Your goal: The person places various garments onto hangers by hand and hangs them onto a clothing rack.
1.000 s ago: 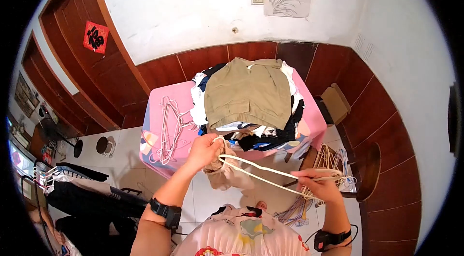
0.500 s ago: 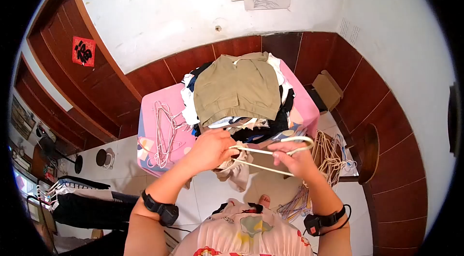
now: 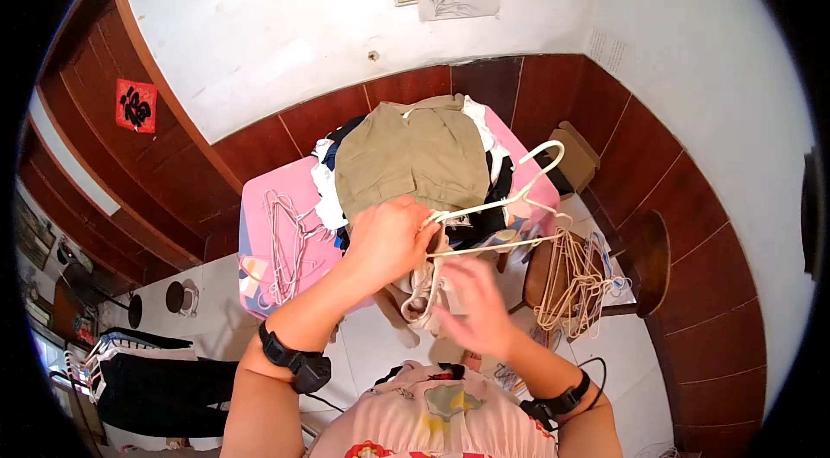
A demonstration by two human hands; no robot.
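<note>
My left hand (image 3: 393,237) is closed round the near end of a cream-coloured clothes hanger (image 3: 497,204) and the top of a beige garment (image 3: 421,302). The hanger's hook points up and to the right. Its lower bar runs out past the garment, which hangs below my left hand with an opening facing me. My right hand (image 3: 475,307) is just right of the garment, with its fingers apart and slightly blurred. Whether its fingertips touch the cloth I cannot tell. Behind my hands, olive-brown trousers (image 3: 411,155) lie on top of a clothes pile.
A table with a pink cloth (image 3: 268,185) bears the pile and several pink hangers (image 3: 290,246). At right, a bundle of beige hangers (image 3: 575,285) rests near a round wooden stool (image 3: 653,263). Dark clothes (image 3: 164,393) hang on a rack at lower left.
My right hand has let go of the hanger and moved down and left to the garment. The hanger has swung so its hook points upward. My left hand has risen slightly.
</note>
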